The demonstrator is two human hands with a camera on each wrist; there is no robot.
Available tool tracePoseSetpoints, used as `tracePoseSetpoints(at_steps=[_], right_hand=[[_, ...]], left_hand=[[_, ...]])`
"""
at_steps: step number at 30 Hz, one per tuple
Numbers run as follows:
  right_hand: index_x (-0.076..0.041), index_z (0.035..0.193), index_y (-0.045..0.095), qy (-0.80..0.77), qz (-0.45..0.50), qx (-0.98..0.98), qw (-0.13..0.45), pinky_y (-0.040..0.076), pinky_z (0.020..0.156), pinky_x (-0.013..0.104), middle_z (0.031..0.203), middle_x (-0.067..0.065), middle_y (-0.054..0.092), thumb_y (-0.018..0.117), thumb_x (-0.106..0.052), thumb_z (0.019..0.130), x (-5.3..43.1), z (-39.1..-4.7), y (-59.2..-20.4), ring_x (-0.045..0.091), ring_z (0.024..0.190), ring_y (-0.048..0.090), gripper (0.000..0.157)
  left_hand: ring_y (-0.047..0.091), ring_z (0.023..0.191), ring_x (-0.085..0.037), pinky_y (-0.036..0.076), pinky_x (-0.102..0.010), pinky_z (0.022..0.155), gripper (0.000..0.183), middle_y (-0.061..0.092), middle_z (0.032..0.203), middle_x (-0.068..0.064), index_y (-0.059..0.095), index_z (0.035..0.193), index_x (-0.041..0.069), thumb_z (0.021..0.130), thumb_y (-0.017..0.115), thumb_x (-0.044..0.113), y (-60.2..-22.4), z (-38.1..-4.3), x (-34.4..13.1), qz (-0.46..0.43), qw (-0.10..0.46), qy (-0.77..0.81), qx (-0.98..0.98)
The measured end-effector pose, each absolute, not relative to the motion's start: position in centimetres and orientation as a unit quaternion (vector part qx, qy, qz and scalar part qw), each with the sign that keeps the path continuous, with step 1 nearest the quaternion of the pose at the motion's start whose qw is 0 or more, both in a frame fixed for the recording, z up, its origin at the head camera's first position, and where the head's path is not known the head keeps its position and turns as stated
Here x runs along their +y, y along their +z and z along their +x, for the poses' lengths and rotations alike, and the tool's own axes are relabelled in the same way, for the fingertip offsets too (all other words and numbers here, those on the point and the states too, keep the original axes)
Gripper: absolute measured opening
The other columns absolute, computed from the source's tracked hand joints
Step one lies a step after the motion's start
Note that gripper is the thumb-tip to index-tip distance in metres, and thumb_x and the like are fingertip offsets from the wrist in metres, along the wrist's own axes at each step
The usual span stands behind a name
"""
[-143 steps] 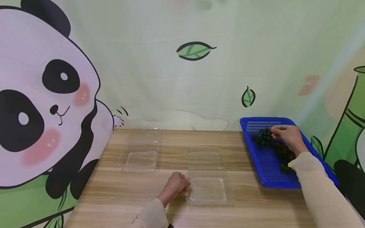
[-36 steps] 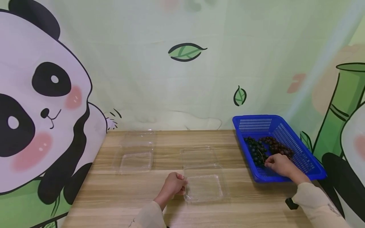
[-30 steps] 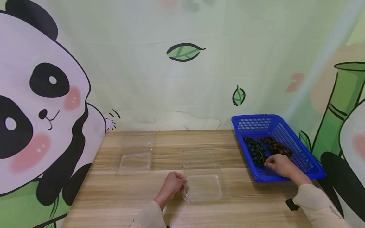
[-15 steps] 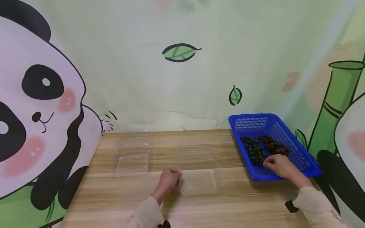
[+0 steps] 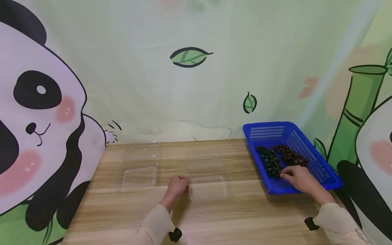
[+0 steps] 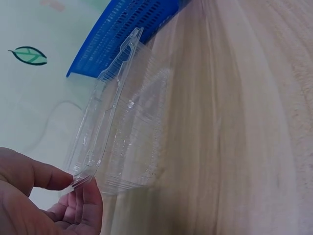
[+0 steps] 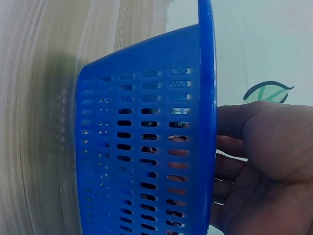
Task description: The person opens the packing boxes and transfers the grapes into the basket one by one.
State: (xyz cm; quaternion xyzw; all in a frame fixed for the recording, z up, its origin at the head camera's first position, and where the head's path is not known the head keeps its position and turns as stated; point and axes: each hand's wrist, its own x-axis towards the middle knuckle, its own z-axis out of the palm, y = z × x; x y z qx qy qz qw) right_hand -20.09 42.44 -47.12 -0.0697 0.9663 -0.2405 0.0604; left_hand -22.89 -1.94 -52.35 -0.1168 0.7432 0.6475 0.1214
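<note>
My left hand pinches the left rim of a clear plastic hinged container, thumb on top and fingers beneath in the left wrist view. That container stands with its lid folded back. On the right, my right hand reaches over the front wall of a blue plastic basket. Its thumb and fingertips pinch the stem end of a bunch of dark grapes inside. Beside it lies a bunch of reddish grapes. In the right wrist view the basket wall hides the fingertips.
A second clear container, also with its lid back, stands at the table's left rear. The wooden table ends at a cloth backdrop printed with a panda and leaves.
The right hand has moved from the basket's back to its front; the dark bunch now lies along the left side. My left hand has shifted its container away from me. The head view has turned right.
</note>
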Motion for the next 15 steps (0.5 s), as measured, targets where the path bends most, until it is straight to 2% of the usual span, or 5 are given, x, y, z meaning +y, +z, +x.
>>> tracePoseSetpoints(at_steps=[2, 9, 15], right_hand=[[0.007, 0.113, 0.072, -0.242, -0.071, 0.966, 0.059, 0.055, 0.069, 0.044, 0.1, 0.015, 0.073, 0.064, -0.012, 0.102, 42.4, -20.1, -47.1, 0.02, 0.077, 0.063, 0.023], [0.007, 0.113, 0.072, -0.244, -0.067, 0.966, 0.055, 0.056, 0.072, 0.047, 0.102, 0.017, 0.073, 0.064, -0.012, 0.102, 42.3, -20.0, -47.0, 0.022, 0.082, 0.066, 0.023], [0.007, 0.113, 0.072, -0.248, -0.067, 0.965, 0.053, 0.056, 0.071, 0.046, 0.101, 0.015, 0.073, 0.064, -0.012, 0.102, 42.4, -20.0, -46.9, 0.021, 0.08, 0.063, 0.023]], left_hand=[[0.053, 0.069, -0.016, 0.052, -0.027, 0.062, 0.005, 0.054, 0.081, -0.007, 0.058, 0.094, -0.005, 0.096, 0.053, -0.005, -52.3, -23.3, -2.0, -0.118, 0.118, 0.645, 0.746], [0.055, 0.067, -0.016, 0.048, -0.022, 0.055, 0.024, 0.062, 0.094, -0.02, 0.059, 0.115, -0.016, 0.093, 0.056, -0.01, -52.7, -25.2, -1.9, -0.135, 0.097, 0.637, 0.753], [0.054, 0.064, -0.014, 0.047, -0.021, 0.054, 0.029, 0.06, 0.089, -0.016, 0.061, 0.118, -0.016, 0.09, 0.054, -0.011, -52.5, -26.0, -1.7, -0.142, 0.09, 0.633, 0.756]])
